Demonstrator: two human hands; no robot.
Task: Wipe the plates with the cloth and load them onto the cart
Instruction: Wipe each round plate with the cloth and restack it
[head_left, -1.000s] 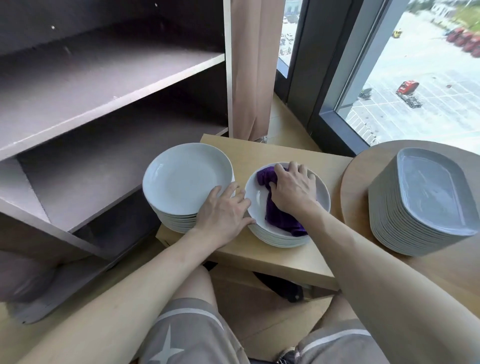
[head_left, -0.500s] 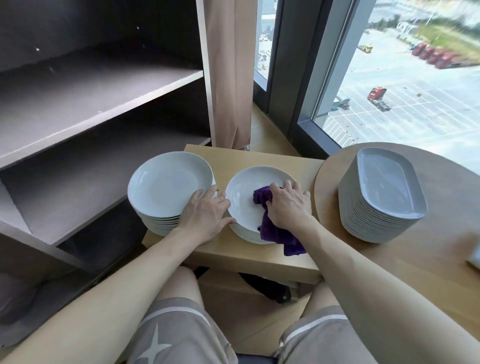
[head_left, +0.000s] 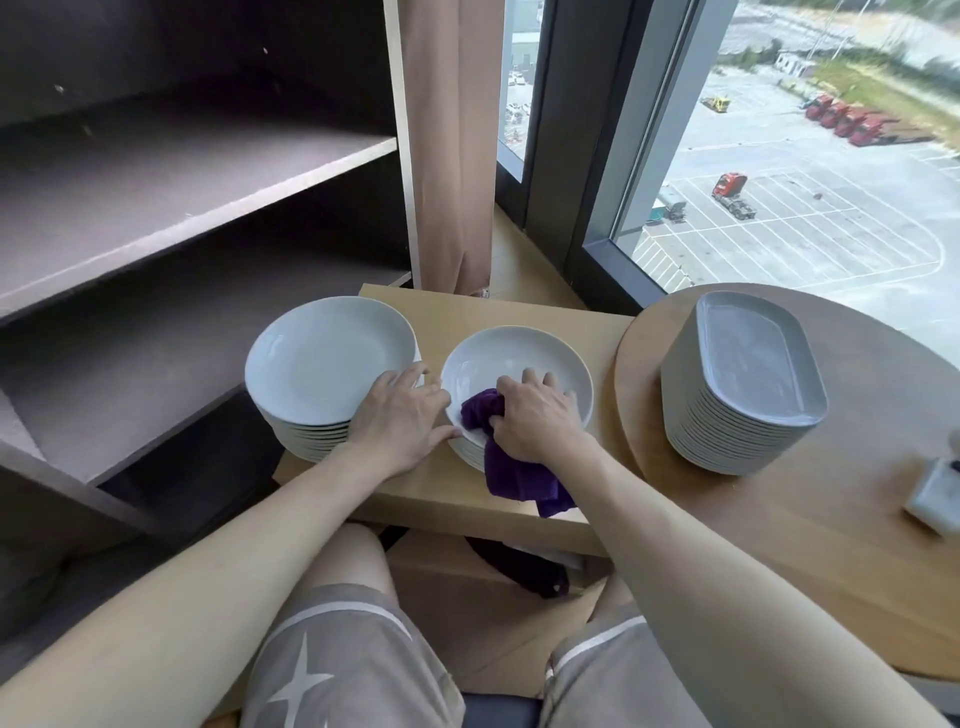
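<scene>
Two stacks of round white plates stand on a low wooden table (head_left: 524, 306). The left stack (head_left: 327, 358) is taller. On the right stack (head_left: 514, 358), my right hand (head_left: 540, 415) presses a purple cloth (head_left: 511, 470) into the near part of the top plate, fingers curled over it; the cloth's tail hangs over the plate's front rim. My left hand (head_left: 400, 415) lies flat between the two stacks, its fingers against the left stack's edge and its thumb at the right stack's rim.
A stack of grey oblong plates (head_left: 743, 384) sits on a round wooden table (head_left: 857, 519) at the right, with a small white object (head_left: 935, 496) near its right edge. Dark empty shelves (head_left: 171, 176) stand on the left. A curtain and a window lie behind.
My right hand has dragged the cloth from the far middle of the plate toward its near rim, so more cloth now hangs over the front. My left hand has stayed between the stacks.
</scene>
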